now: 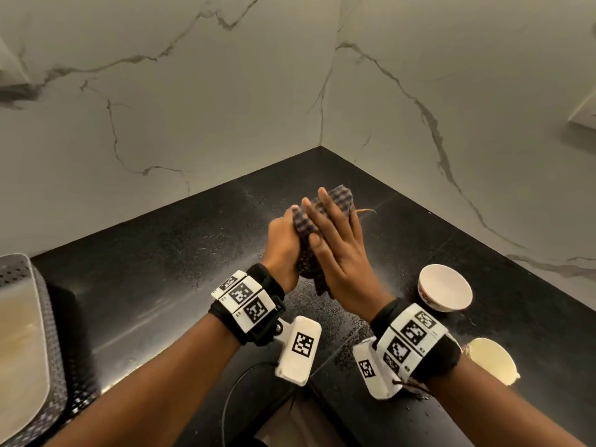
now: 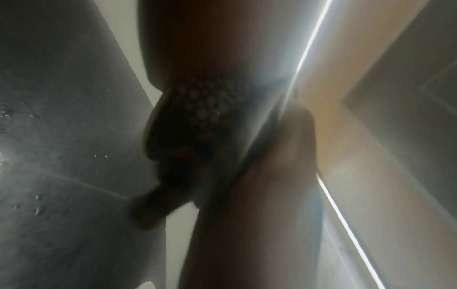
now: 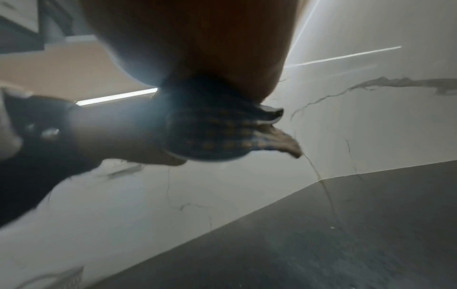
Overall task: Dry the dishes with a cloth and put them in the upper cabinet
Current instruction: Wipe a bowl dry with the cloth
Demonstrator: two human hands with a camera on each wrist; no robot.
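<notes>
A dark checked cloth (image 1: 340, 195) is bunched up between my two hands above the black counter (image 1: 161, 253). My left hand (image 1: 283, 241) grips the cloth from the left with curled fingers. My right hand (image 1: 333, 235) lies flat against the cloth with straight fingers. A thin brown edge (image 1: 367, 210) pokes out past the right hand; I cannot tell what it belongs to. The cloth (image 3: 212, 135) shows under the palm in the right wrist view, with a pale rim (image 3: 273, 112) peeking from it. The left wrist view is blurred, showing the cloth (image 2: 197, 109).
A white bowl (image 1: 446, 287) with a red pattern stands on the counter to the right. A cream bowl (image 1: 495, 361) sits nearer, partly behind my right wrist. A perforated metal tray (image 1: 22, 333) lies at the left edge. Marble walls (image 1: 225, 91) meet in the far corner.
</notes>
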